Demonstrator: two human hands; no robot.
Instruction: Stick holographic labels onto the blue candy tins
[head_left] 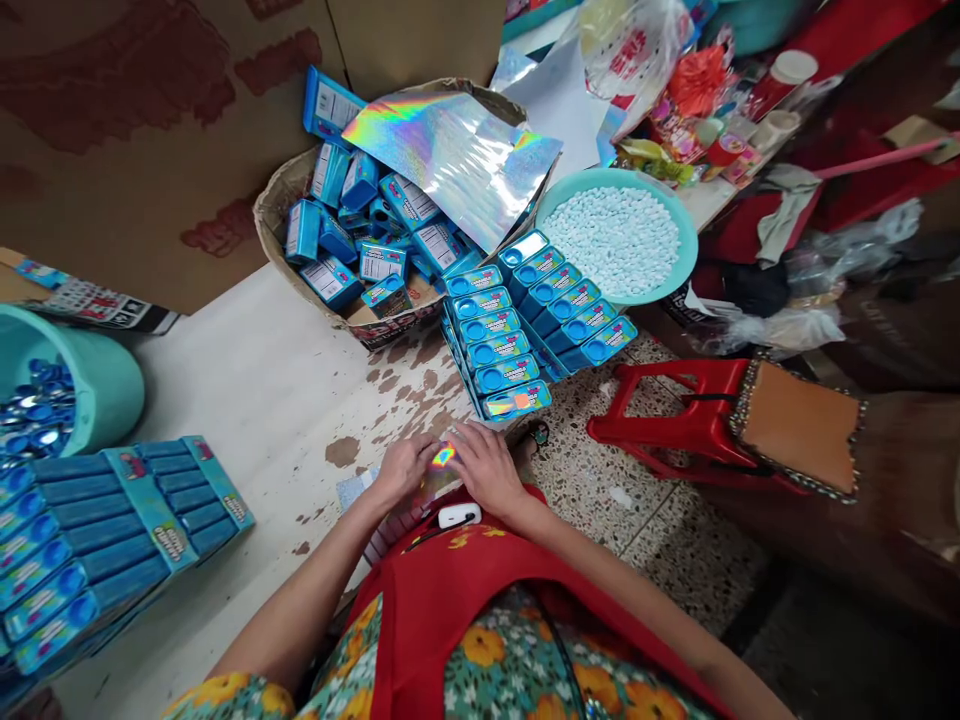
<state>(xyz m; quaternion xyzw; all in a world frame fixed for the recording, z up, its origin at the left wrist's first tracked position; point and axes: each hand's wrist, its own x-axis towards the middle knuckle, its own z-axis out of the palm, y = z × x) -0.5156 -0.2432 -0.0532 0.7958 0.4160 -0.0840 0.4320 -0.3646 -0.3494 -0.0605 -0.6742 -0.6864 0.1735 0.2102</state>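
Observation:
My left hand [405,467] and my right hand [484,468] meet at the table's front edge, close to my apron. Between their fingers is a small shiny holographic piece [444,456], gripped from both sides. Just beyond my right hand, blue candy boxes [501,345] stand in rows with their lids facing up. Behind them a cardboard tray [375,335] holds a loose pile of blue boxes, partly covered by a large holographic sheet [465,150]. A turquoise bowl [686,245] of small white candies is to the right of the tray.
On the left are a turquoise bucket [112,390] with blue-and-silver pieces and packed rows of blue boxes [112,520]. A red stool [675,420] is on the floor at the right. Plastic bags [637,50] and clutter lie at the back right.

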